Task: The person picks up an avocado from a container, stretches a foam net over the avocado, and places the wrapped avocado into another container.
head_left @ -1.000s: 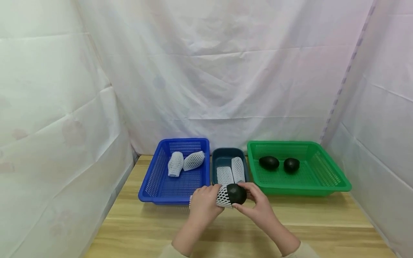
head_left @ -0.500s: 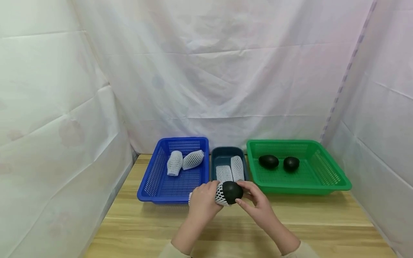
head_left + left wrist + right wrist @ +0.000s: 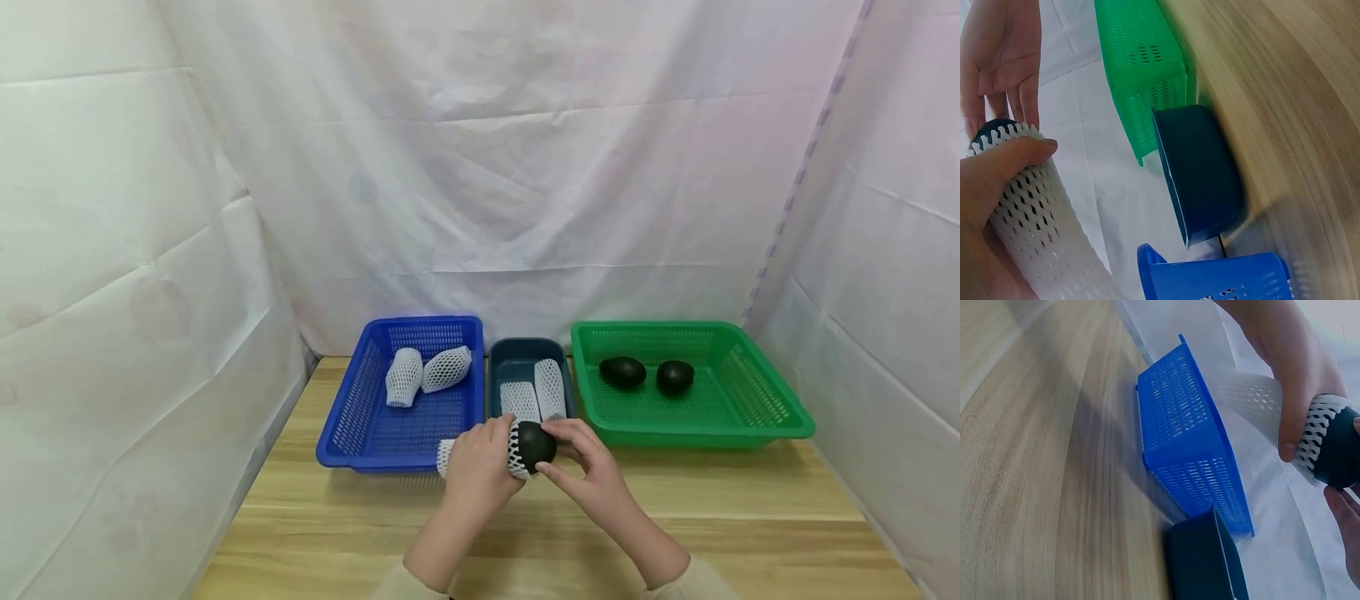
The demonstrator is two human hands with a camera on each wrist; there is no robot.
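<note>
My left hand point(image 3: 480, 462) grips a white foam net sleeve point(image 3: 1038, 212), thumb lying along its mesh in the left wrist view. Partly inside the sleeve sits a dark avocado point(image 3: 537, 446), its rounded end sticking out to the right. With thumb and fingers, my right hand point(image 3: 592, 475) holds that bare end. Both hands are above the table, in front of the small dark teal tray point(image 3: 517, 348). Two loose net sleeves point(image 3: 550, 390) lie in this tray. In the right wrist view the sleeve's open rim circles the avocado; its tail sticks out beyond my left hand.
At left stands a blue basket point(image 3: 405, 450) with two net-wrapped pieces point(image 3: 405, 377). To the right, a green basket point(image 3: 720, 429) holds two bare dark avocados point(image 3: 622, 372). The wooden table point(image 3: 712, 533) extends in front; white cloth point(image 3: 480, 192) hangs behind and at both sides.
The avocado has gone deeper into the sleeve, moving left, so less of its dark end shows. My right hand has followed it leftward. More of the sleeve's tail shows left of my left hand.
</note>
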